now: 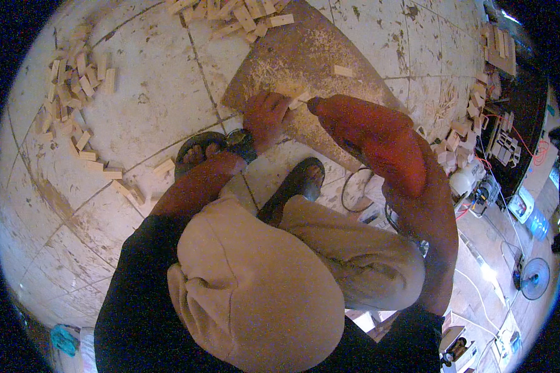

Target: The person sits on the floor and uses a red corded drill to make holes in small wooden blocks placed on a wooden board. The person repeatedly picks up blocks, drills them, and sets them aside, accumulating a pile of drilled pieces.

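Observation:
My left hand (269, 117), a watch on its wrist, is closed with its fingertips on a small pale wooden block (300, 99). The block sits over a brown board (246, 78) strewn with wood shavings. From the right, my right hand (342, 118) reaches toward the same block, fingers curled. A dark tip shows at the front of this hand beside the block; I cannot make out whether it is a fingertip or part of a tool. Another wooden block (343, 71) lies farther up the board.
A heap of wooden blocks (246, 18) covers the board's far end. More blocks (74, 87) lie scattered along the tiled floor at left. A dark cable (348, 193) loops beside my foot. At right are stacked wood pieces (457, 143), a fan (534, 278) and a water bottle (537, 225).

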{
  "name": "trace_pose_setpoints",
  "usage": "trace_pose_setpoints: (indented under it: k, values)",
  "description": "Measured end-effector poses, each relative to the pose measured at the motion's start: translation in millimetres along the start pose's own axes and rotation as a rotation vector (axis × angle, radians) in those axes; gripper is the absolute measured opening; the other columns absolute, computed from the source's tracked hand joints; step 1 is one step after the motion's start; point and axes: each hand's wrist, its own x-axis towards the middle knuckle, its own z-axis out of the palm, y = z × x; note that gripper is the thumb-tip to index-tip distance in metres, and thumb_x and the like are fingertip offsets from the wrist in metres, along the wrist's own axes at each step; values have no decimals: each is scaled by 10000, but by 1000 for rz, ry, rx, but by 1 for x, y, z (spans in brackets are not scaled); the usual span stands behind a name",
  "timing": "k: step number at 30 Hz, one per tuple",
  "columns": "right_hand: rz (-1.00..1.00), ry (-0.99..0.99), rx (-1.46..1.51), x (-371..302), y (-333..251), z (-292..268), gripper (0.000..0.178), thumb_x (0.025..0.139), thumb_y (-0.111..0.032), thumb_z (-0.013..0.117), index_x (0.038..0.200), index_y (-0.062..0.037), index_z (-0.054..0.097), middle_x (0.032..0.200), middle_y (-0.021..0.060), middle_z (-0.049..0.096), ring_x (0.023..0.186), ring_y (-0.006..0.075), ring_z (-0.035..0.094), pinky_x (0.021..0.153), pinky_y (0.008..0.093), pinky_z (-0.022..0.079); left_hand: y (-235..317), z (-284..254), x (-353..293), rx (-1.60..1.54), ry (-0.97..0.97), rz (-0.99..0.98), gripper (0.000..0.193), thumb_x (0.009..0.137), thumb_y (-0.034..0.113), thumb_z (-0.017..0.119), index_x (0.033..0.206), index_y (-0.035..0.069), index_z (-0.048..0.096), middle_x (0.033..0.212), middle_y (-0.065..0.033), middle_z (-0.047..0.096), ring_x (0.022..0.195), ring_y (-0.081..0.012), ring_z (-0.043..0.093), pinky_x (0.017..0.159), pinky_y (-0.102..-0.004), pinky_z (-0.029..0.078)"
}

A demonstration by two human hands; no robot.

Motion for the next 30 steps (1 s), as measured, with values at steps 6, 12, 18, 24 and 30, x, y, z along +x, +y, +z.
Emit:
trace_pose_setpoints:
  k: [6,12,18,24,30]
  values:
    - [109,-38,66,3,-3,5,738,777,-39,699,1484,-73,492,1326,161,669,1210,266,658,1033,383,508,1,-1,-2,46,21,10,293,821,247,763,1058,88,694,1006,-106,673,983,-346,632,862,-512,515]
    - [7,-20,76,2,2,14,773,771,-69,715,1499,-83,455,1272,192,687,1172,332,672,1010,424,527,-4,12,1,90,-5,45,297,886,293,720,1086,76,687,1016,-124,669,1002,-361,629,877,-519,513]
    - [-161,35,-26,0,10,20,794,772,-117,714,1508,-85,417,1172,252,719,1089,416,709,931,465,577,-8,14,0,104,-13,75,290,896,292,710,1085,76,665,1017,-130,663,1008,-363,619,892,-527,514]
    - [-95,30,47,6,17,30,774,763,-123,726,1491,-76,466,1201,248,712,1110,400,708,958,441,567,-18,29,1,93,-118,94,240,895,266,689,1035,74,652,1014,-142,662,988,-365,622,885,-508,520]
    - [-9,42,220,7,13,30,683,787,-36,692,1452,-45,538,1297,171,687,1204,281,656,1045,405,501,-26,32,1,56,-213,102,206,880,233,657,994,63,637,996,-148,656,978,-344,633,846,-474,540]
